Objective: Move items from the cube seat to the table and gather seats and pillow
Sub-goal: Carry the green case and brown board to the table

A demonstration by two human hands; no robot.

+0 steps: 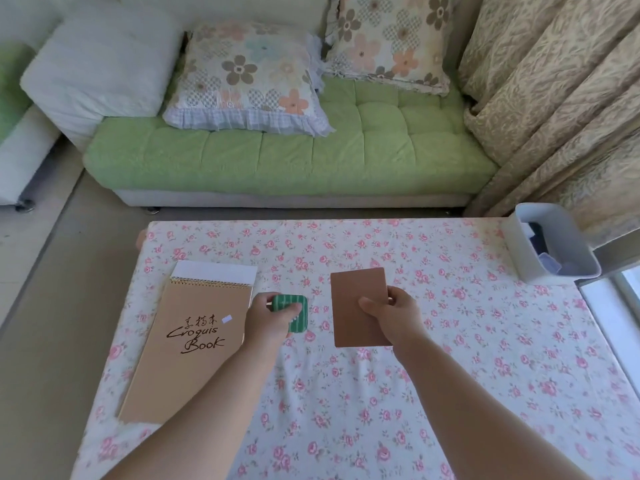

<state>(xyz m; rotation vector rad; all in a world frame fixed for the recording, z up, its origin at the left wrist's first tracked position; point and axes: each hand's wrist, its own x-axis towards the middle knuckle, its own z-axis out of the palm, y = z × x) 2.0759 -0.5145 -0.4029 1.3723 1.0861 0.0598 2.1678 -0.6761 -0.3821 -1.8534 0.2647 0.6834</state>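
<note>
A table covered with a pink-flowered cloth fills the lower half of the head view. My left hand grips a small green striped case just over the cloth. To its right, my right hand holds a plain brown notebook by its right edge, low above the table. A tan spiral sketchbook marked "Croquis Book" lies flat at the table's left side. Two floral pillows rest on the green sofa behind the table. No cube seat is in view.
A white bin holding dark items stands at the table's far right corner. Patterned curtains hang at the right. A white cushion sits at the sofa's left end. Bare floor runs along the table's left side.
</note>
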